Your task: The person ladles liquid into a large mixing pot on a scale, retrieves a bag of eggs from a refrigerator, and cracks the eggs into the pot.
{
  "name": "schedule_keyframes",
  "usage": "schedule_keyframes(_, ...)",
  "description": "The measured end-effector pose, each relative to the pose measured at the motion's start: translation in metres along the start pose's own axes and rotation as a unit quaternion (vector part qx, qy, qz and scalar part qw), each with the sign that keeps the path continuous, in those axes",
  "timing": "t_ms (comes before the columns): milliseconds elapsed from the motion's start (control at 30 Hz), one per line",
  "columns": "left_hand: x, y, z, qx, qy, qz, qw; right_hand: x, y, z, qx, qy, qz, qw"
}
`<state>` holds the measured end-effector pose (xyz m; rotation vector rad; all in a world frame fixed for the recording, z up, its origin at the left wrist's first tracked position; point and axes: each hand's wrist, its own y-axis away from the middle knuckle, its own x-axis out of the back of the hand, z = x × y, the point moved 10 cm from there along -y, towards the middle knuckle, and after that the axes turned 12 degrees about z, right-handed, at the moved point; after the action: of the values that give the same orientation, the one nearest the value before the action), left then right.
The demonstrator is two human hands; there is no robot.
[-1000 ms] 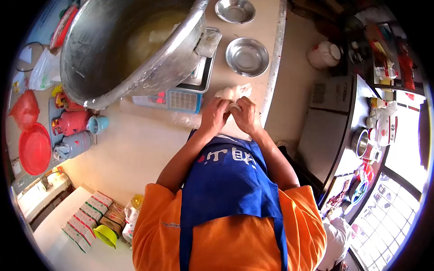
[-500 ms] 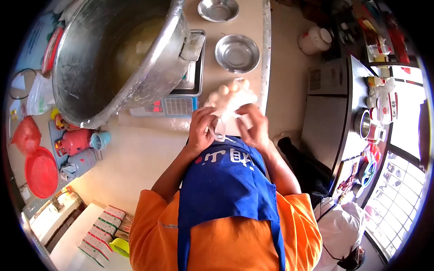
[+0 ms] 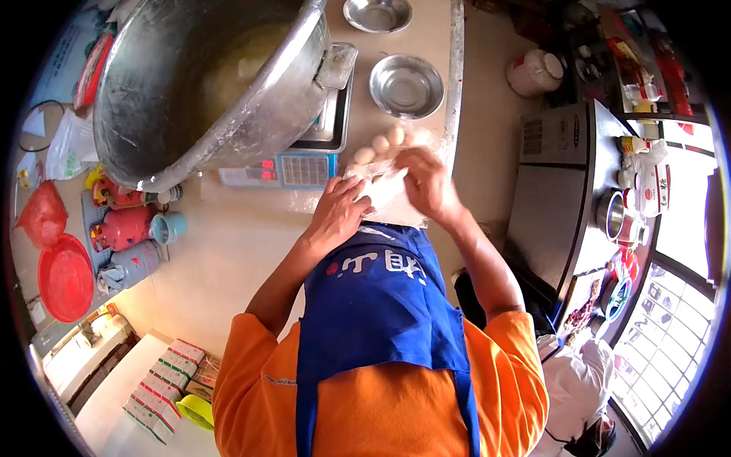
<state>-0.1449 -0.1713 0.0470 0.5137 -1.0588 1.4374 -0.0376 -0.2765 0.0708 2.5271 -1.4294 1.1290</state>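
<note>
Pale, rounded eggs [image 3: 380,144] lie in a clear plastic bag [image 3: 387,194] at the table's front edge, before the blue apron. On the left side of the bag, my left hand [image 3: 340,209] has its fingers curled against the plastic. My right hand [image 3: 428,185] is bent over the bag's right side, gripping plastic near the eggs; its fingertips are partly hidden and a little blurred. Just beyond the eggs stands a shallow steel bowl [image 3: 406,86].
A large metal pot [image 3: 304,114] rests tilted on a digital scale [image 3: 307,170] to the left. Another steel bowl [image 3: 378,14] sits farther back. Gas cylinders [image 3: 129,228] and a red basin [image 3: 66,277] are at far left. A steel cabinet [image 3: 544,213] stands to the right.
My right hand has moved up over the bag toward the eggs. My left hand has shifted slightly upward, and the plastic is spread differently. The whole view has shifted a little.
</note>
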Motion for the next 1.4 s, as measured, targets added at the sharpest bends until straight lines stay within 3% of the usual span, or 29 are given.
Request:
schedule_keyframes(67,-0.002,0.001,0.006,-0.012,0.01,-0.003,1.0,-0.045,0.02,-0.006,-0.048,-0.114,-0.113,0.986)
schedule_keyframes(167,-0.021,0.011,-0.007,0.021,0.011,-0.063,0.998,-0.071,0.048,0.023,0.069,0.033,-0.094,0.993)
schedule_keyframes(200,-0.028,0.017,-0.014,0.034,-0.021,-0.086,0.995,-0.083,0.062,0.06,-0.003,0.109,-0.121,0.987)
schedule_keyframes(233,-0.033,0.023,-0.021,0.048,-0.052,-0.111,0.991,-0.077,0.06,0.068,-0.104,0.195,-0.234,0.947)
schedule_keyframes(300,-0.026,0.021,-0.017,0.026,-0.058,-0.073,0.995,-0.049,0.046,0.068,-0.104,0.286,-0.216,0.928)
schedule_keyframes(367,-0.019,0.013,-0.008,0.02,-0.054,-0.062,0.996,-0.037,0.036,0.069,-0.055,0.248,-0.146,0.956)
schedule_keyframes(400,-0.026,0.015,-0.01,0.015,-0.079,-0.082,0.993,-0.026,0.027,0.054,0.07,0.339,-0.058,0.936)
schedule_keyframes(533,-0.032,0.021,-0.019,0.028,-0.15,-0.113,0.982,-0.002,-0.003,0.075,-0.034,0.333,-0.014,0.942)
schedule_keyframes(567,-0.028,0.021,-0.022,0.042,-0.161,-0.108,0.98,0.005,-0.006,0.081,0.008,0.321,0.061,0.945)
schedule_keyframes(633,-0.025,0.022,-0.02,0.036,-0.179,-0.125,0.975,0.015,-0.009,0.076,-0.015,0.286,0.077,0.955)
schedule_keyframes(733,-0.01,0.007,0.006,-0.014,-0.165,-0.093,0.982,0.0,-0.004,0.086,-0.11,0.255,-0.002,0.961)
schedule_keyframes(833,-0.005,-0.006,0.029,-0.046,-0.03,-0.027,0.998,-0.027,-0.001,0.04,-0.014,0.062,-0.023,0.998)
schedule_keyframes(900,-0.016,-0.005,0.03,-0.062,0.057,0.013,0.996,-0.076,0.028,0.061,-0.024,0.083,-0.138,0.987)
schedule_keyframes(933,-0.014,-0.009,0.031,-0.085,0.04,0.041,0.995,-0.082,0.033,0.056,-0.004,0.098,-0.149,0.984)
schedule_keyframes(1033,-0.055,0.01,-0.027,0.121,0.018,-0.04,0.992,-0.097,0.053,0.06,-0.034,0.139,-0.127,0.981)
schedule_keyframes(1067,-0.057,0.013,-0.04,0.109,-0.049,-0.004,0.993,-0.109,0.066,0.072,-0.119,0.145,-0.196,0.962)
schedule_keyframes(1167,-0.074,0.024,-0.064,0.125,-0.099,-0.01,0.987,-0.118,0.067,0.05,-0.023,0.211,-0.115,0.97)
schedule_keyframes(1200,-0.086,0.025,-0.068,0.111,-0.137,-0.019,0.984,-0.115,0.065,0.046,-0.039,0.17,-0.065,0.983)
schedule_keyframes(1300,-0.104,0.025,-0.076,0.149,-0.134,-0.023,0.979,-0.132,0.079,0.064,-0.101,0.189,-0.136,0.967)
schedule_keyframes(1333,-0.095,0.017,-0.067,0.134,-0.134,-0.005,0.982,-0.143,0.093,0.085,-0.226,0.127,-0.22,0.94)
schedule_keyframes(1400,-0.1,0.018,-0.066,0.14,-0.155,-0.008,0.978,-0.138,0.089,0.076,-0.16,0.134,-0.14,0.968)
